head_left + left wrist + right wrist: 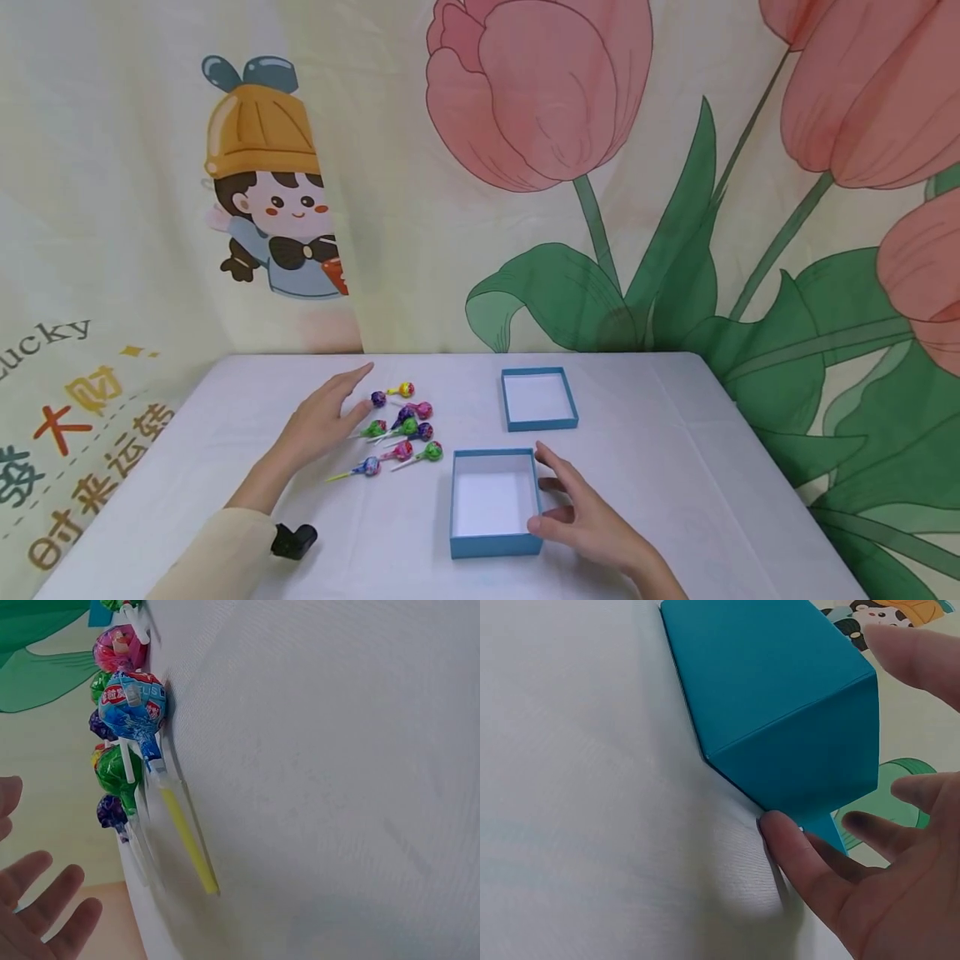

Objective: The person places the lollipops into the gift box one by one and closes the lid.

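In the head view my left hand [321, 427] reaches over the table's left side, fingers extended and holding nothing. Beside it lies a loose group of several wrapped lollipops, among them a yellow one [406, 389], a green one [432, 451] and a blue one [133, 705] on a yellow stick. My right hand [588, 512] is at the right side of a blue open-topped box [495, 547] with a white inside. Its thumb and fingers are spread; in the right wrist view one fingertip is by the box's lower corner, and contact is uncertain.
A shallower blue tray or lid [543, 423] lies behind the box. A black object [294, 542] is by my left wrist. The white-covered table [660, 417] ends at a printed curtain [405, 250] with tulips and a cartoon figure.
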`<state>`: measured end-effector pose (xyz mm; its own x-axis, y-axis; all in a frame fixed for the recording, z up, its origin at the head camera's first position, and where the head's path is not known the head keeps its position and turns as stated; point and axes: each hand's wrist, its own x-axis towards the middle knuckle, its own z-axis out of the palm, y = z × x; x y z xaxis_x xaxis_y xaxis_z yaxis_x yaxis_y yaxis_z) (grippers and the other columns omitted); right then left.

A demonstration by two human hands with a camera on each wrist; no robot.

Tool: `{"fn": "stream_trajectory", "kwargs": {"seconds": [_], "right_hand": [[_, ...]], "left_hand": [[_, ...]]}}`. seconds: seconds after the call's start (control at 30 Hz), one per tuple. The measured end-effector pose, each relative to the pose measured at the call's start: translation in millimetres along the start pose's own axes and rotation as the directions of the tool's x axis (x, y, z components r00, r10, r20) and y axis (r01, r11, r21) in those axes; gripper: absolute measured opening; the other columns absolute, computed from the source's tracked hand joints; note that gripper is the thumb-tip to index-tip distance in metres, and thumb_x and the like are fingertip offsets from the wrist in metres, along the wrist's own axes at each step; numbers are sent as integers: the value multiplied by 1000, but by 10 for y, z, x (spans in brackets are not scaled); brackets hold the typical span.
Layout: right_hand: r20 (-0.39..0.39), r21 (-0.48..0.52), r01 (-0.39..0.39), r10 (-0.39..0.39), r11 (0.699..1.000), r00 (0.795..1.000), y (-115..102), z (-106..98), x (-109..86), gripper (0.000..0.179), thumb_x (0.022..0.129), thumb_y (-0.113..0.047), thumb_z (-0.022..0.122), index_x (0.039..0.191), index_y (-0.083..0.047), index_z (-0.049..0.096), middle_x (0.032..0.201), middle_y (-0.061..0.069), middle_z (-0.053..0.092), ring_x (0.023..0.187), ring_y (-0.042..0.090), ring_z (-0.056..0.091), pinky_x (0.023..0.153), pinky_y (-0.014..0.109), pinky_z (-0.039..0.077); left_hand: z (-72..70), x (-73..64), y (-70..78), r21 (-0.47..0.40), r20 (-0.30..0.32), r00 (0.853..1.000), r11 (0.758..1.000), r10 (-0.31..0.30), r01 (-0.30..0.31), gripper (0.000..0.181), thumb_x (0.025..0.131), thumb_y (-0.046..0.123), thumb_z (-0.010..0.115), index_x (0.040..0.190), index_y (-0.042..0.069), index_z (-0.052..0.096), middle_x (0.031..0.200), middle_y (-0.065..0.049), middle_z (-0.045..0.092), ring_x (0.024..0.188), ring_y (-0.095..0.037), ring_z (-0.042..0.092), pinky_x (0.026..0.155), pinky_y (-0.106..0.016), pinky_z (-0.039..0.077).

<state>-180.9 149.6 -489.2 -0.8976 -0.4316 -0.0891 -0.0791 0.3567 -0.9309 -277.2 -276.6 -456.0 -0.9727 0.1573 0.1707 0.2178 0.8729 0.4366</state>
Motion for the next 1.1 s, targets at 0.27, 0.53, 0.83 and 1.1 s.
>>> {"fn": "stream_trajectory", "kwargs": {"seconds": [0.27, 0.53, 0.83, 1.1], "right_hand": [[38, 34, 12, -13, 999, 999, 33, -3, -16, 98, 95, -34, 81, 171, -25, 20, 174, 12, 25, 148, 38, 44, 97, 19, 52], [71, 69, 5, -10, 998, 997, 47, -27, -1, 95, 96, -33, 80, 171, -26, 21, 175, 13, 23, 148, 39, 42, 101, 22, 52], [77, 82, -22, 15, 996, 997, 71, -45, -14, 94, 96, -33, 80, 170, -30, 22, 175, 13, 22, 148, 37, 42, 102, 21, 51], [87, 98, -10, 1, 995, 996, 75, -45, -10, 93, 97, -32, 80, 170, -31, 23, 175, 12, 22, 149, 37, 42, 103, 21, 51]], "left_hand": [[48, 75, -42, -26, 21, 1000, 1000, -13, 13, 68, 107, 27, 64, 168, 19, 33, 160, -26, 45, 133, -46, 58, 105, -70, 48], [26, 127, -78, -45, 47, 999, 999, 12, -10, 65, 107, 22, 62, 166, 15, 36, 157, -27, 49, 130, -47, 59, 106, -69, 47], [56, 231, -109, -46, 96, 995, 999, -2, 7, 59, 107, 18, 61, 163, 12, 43, 149, -25, 57, 127, -44, 59, 103, -65, 50], [77, 345, -163, 9, 124, 992, 1000, 21, -22, 53, 106, 15, 61, 157, 10, 51, 139, -22, 63, 117, -38, 62, 99, -60, 53]]}}
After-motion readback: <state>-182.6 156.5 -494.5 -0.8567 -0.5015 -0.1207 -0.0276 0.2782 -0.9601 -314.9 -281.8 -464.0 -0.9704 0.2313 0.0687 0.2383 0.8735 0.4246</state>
